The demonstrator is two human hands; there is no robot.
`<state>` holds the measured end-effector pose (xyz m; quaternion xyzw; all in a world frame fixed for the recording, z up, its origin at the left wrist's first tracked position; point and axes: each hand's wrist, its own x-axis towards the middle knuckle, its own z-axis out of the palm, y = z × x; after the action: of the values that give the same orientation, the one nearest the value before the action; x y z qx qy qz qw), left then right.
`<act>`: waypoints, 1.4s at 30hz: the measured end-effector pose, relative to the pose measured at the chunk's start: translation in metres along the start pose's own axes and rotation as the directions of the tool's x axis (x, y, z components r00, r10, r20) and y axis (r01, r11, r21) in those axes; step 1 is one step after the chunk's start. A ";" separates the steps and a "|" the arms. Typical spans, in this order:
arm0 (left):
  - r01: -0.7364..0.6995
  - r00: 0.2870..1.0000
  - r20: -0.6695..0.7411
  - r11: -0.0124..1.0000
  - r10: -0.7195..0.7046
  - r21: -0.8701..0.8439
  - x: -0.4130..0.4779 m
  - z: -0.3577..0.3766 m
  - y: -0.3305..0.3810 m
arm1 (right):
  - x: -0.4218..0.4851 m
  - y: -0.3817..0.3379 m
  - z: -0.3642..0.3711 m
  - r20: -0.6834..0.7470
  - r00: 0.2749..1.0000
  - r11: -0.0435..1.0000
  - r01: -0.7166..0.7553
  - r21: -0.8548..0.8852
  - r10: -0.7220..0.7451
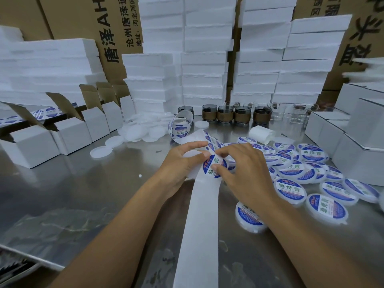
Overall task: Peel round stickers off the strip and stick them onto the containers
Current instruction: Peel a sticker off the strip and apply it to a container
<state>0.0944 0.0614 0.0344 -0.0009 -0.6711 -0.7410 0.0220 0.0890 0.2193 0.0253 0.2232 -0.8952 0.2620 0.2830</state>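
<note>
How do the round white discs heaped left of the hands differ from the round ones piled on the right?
The bare discs are plain translucent white; the labelled containers carry blue-and-white stickers with green characters. The bare discs look thin and flat; the labelled containers look thicker, with a side wall. Both are round, whitish and lie loose on the metal table.

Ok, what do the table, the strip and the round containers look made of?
Table: metal, probably stainless steel; it shows blurred reflections. Strip: matte white paper backing, curling freely. Containers: seemingly translucent white plastic, judging by their milky rims.
</note>
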 end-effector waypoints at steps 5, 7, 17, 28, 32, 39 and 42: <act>-0.010 1.000 0.007 1.000 0.009 0.019 -0.001 0.001 -0.001 | 0.001 0.003 0.001 0.012 0.999 0.996 -0.049 -0.072 0.050; -0.023 1.000 -0.013 0.999 0.023 0.022 -0.001 0.002 -0.001 | 0.002 0.004 0.000 0.030 0.997 0.994 -0.062 -0.086 0.065; -0.007 0.987 -0.160 0.996 0.022 0.093 0.007 0.000 -0.005 | 0.001 0.003 0.000 0.091 0.995 0.998 -0.032 -0.048 0.036; 0.014 0.959 -0.284 0.999 -0.003 0.037 0.011 -0.006 -0.009 | 0.002 -0.001 -0.002 0.043 0.987 0.897 -0.162 0.411 0.158; -0.001 0.945 -0.326 0.997 0.024 0.071 0.012 -0.006 -0.010 | 0.002 0.000 -0.005 0.082 0.960 0.781 -0.267 0.564 0.269; -0.026 0.935 -0.342 0.980 0.093 0.196 0.014 -0.007 -0.012 | 0.009 0.003 -0.006 0.085 0.914 0.667 -0.351 0.657 0.397; -0.049 0.927 -0.351 0.972 0.131 0.232 0.015 -0.005 -0.013 | 0.010 0.003 -0.007 0.109 0.891 0.595 -0.381 0.708 0.441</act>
<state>0.0795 0.0577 0.0214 0.1080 -0.7320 -0.6481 0.1800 0.0825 0.2234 0.0359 0.0921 -0.7378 0.6537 0.1405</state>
